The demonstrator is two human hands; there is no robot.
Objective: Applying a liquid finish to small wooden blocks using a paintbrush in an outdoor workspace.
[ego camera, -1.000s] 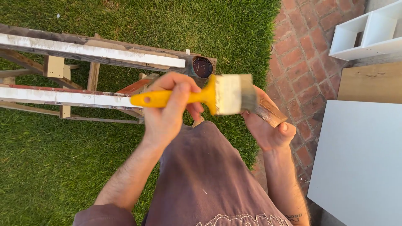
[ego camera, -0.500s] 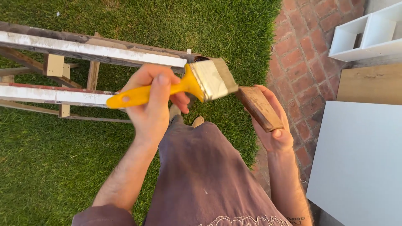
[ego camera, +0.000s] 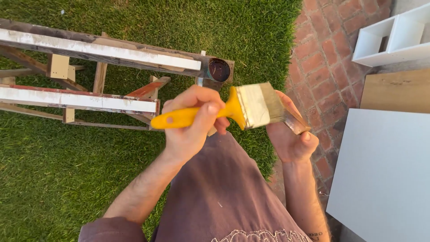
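Head cam, looking down, outdoors on grass (ego camera: pixel 67 179).

L hand (ego camera: pixel 192 127): fingers wrapped tight round the yellow handle of a wide paintbrush (ego camera: pixel 233 110), thumb on top. Brush held roughly level, in the air at chest height, handle pointing left, bristles to the right.

R hand (ego camera: pixel 291 134): palm up under the bristle end, fingers curled round a small brown wood piece (ego camera: pixel 295 122). Only its end shows past the brush; the rest is hidden by ferrule and bristles. Bristle tips lie on or just over the piece; contact itself not resolvable.

Surroundings: weathered wooden frame (ego camera: pixel 98 54) w/ white-painted rails lying on the grass ahead. Open tin of dark liquid (ego camera: pixel 219 70) perched at the frame's right end, just beyond the brush. Brick paving (ego camera: pixel 327 76) to the right. White shelf unit (ego camera: pixel 394 38) top right, plain wood board (ego camera: pixel 396 89) below it, large white panel (ego camera: pixel 385 175) lower right.

Progress (judgement): visible end of the wood piece looks dark brown, could be stained or natural, can't say. Bristles pale, no obvious load of dark liquid. Board and white panel show no fresh dark coating. So brushing of the small piece looks in hand, extent of coverage unknown.
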